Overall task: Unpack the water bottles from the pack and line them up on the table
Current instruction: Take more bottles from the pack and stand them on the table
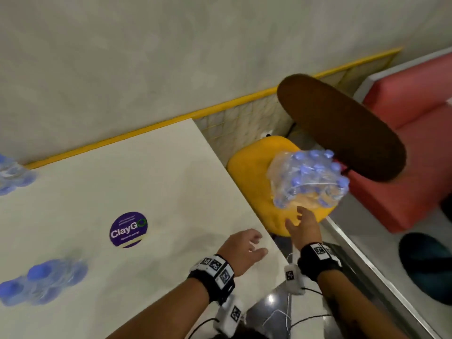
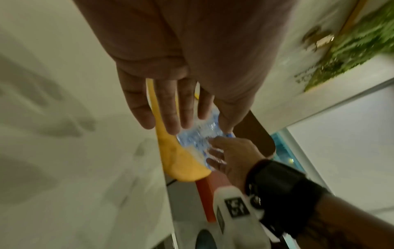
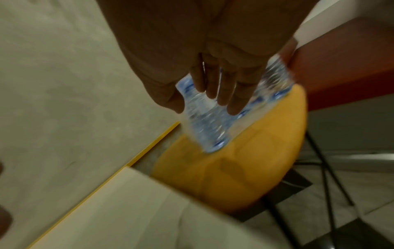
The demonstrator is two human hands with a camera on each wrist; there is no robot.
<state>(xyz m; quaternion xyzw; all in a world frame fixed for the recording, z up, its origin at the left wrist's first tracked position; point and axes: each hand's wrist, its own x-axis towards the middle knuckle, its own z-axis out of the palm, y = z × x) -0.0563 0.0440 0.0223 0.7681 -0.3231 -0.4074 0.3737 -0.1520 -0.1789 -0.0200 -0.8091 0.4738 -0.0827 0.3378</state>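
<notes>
Pack [image 1: 308,178] of shrink-wrapped bottles sits on the yellow chair [image 1: 254,177], off the right edge of the bench [image 1: 151,172], not yet on it. Blue caps show all over its upper face in the head view, so the bottles look to stand roughly upright or tip a little toward the camera; blur keeps me from saying more. Its long side seems to run left to right across the seat.

From the grip the pack lies ahead and slightly right. The right hand [image 1: 303,226] is clearly the nearer: its fingers are spread and straight, tips at the near lower edge of the wrap, touching or just short of it, I cannot tell which. The right wrist view shows those fingers [image 3: 221,87] extended over the clear plastic [image 3: 204,118], closed around nothing. The left hand [image 1: 242,250] hovers over the bench corner, palm open, fingers loosely stretched toward the chair, well short of the pack; its wrist view shows the fingers [image 2: 168,107] straight, with the pack [image 2: 196,139] beyond them.

Both grips are wide and empty. My reading is that the lift has not begun: the right hand would take the near right side, and the left must cross the gap past the bench edge to catch the near left side. Loose bottles [image 1: 41,280] already stand on the bench at the near left, and more [image 1: 12,174] at the far left.
</notes>
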